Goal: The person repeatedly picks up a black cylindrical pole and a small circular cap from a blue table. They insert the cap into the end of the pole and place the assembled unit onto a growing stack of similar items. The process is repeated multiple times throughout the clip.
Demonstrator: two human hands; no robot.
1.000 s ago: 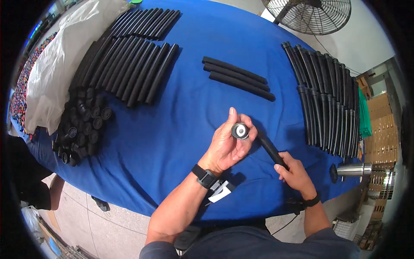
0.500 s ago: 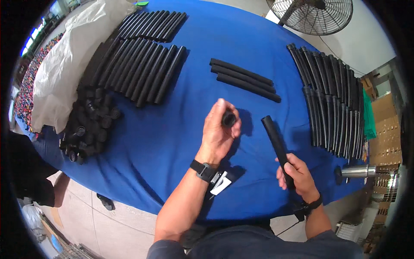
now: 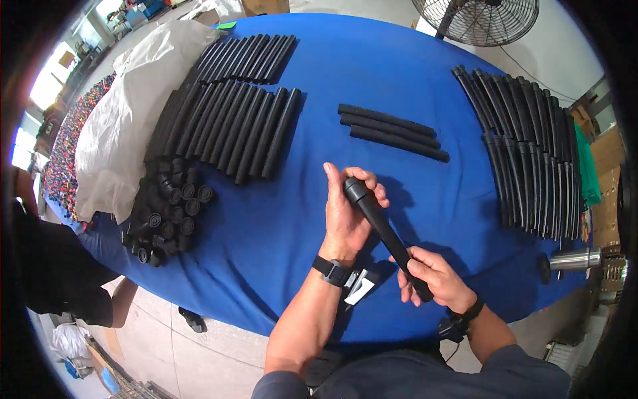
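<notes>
My right hand (image 3: 440,279) is closed round the lower part of a black tube (image 3: 387,234), which slants up toward my left hand (image 3: 344,223). At the tube's upper end sits a short, wider black cap (image 3: 356,189), and the fingers of my left hand curl round it with the thumb raised. How deep the tube sits in the cap I cannot tell. Beyond my hands three loose black tubes (image 3: 395,132) lie side by side on the blue cloth (image 3: 312,219).
Black tubes (image 3: 232,133) lie in two rows at the left, above a heap of black caps (image 3: 169,216). Capped tubes (image 3: 528,153) fill the right side. A plastic sheet (image 3: 126,126), a fan (image 3: 478,20) and a metal cylinder (image 3: 575,259) stand around. Another person is at the left edge.
The right hand has brought the tube left and up to the cap in my left hand; the two parts, apart before, now meet. The whole view has shifted slightly.
</notes>
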